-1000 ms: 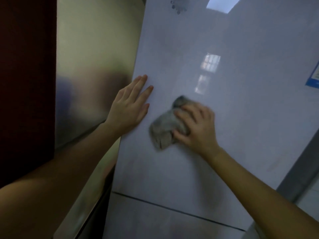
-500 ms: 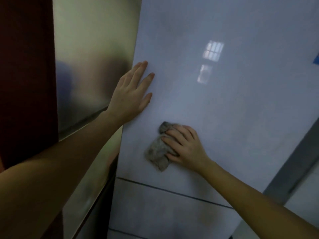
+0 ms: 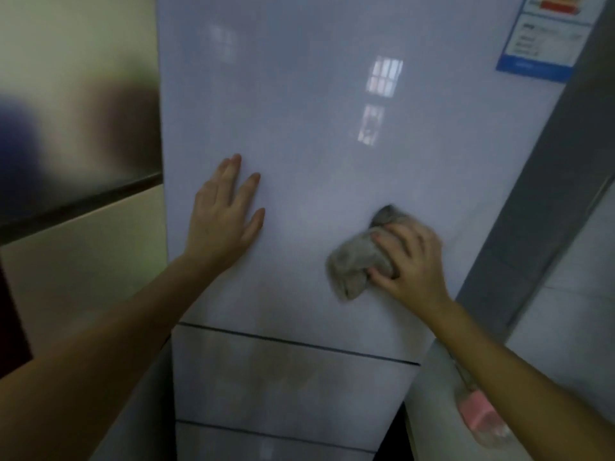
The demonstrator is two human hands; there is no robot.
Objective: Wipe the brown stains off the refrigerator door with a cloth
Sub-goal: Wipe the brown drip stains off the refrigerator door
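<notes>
- Door (image 3: 316, 144): a tall pale panel is filling the middle of the view and is reflecting a window in its gloss. Judged hard and slick, so a wiper will be sliding freely and needing firm pressure.
- Lower panel (image 3: 349, 390): it is sitting under a dark seam. A faint brownish haze, probably the stains (image 3: 279, 374), is showing here, blurred. I am making out none on the upper door. Judged not yet wiped.
- Left hand (image 3: 223, 214): it is lying flat on the door's left part with fingers straight. The grip is open and holding nothing, and the hand is apparently bracing.
- Right hand (image 3: 412, 261): it is pressing the cloth against the door's right part, above the seam. The grip is closing round the cloth, with fingers curled over it and the thumb underneath.
- Cloth (image 3: 349, 267): a grey, crumpled wad is touching the door and poking out left of and above the fingers. Judged light, soft and limp. It is best held bunched in the palm, fingers spread behind, so that a broad face is meeting the panel.
- Label (image 3: 545, 38): blue-edged, it is sitting at the door's upper right, well apart from the cloth. Wet rubbing could lift its edge.
- Pink object (image 3: 476, 414): low right, too blurred to identify.
</notes>
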